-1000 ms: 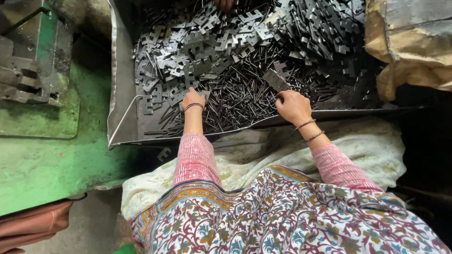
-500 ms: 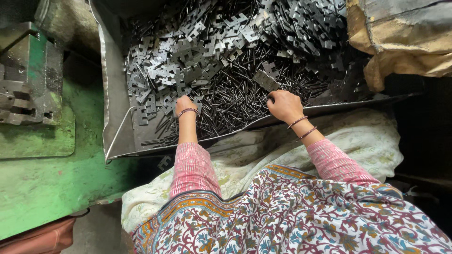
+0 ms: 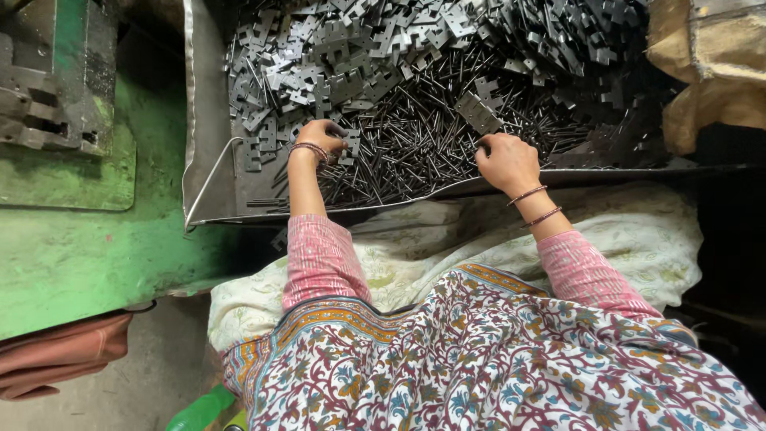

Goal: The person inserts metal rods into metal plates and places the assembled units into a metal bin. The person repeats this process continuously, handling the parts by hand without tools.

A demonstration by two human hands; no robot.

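A big sheet-metal tray (image 3: 191, 160) holds a heap of flat notched metal plates (image 3: 335, 56) at the back and thin dark pins (image 3: 415, 144) at the front. My left hand (image 3: 319, 140) rests at the edge of the plate heap, its fingers curled around a small plate. My right hand (image 3: 507, 160) lies on the pins near the tray's front lip with its fingers curled down into them; what they grip is partly hidden. A hinge-shaped plate (image 3: 479, 112) lies just beyond that hand. Both wrists wear thin bangles.
A green machine bed (image 3: 88, 247) with a dark metal block (image 3: 48, 88) stands to the left. A brown sack (image 3: 710, 64) sits at the top right. A pale cloth (image 3: 479, 239) covers my lap below the tray. A green bottle (image 3: 199, 411) and a reddish cloth (image 3: 64, 355) lie low left.
My left hand has shifted a little left and back, from the pins to the edge of the plate heap. My right hand has stayed on the pins near the front lip.
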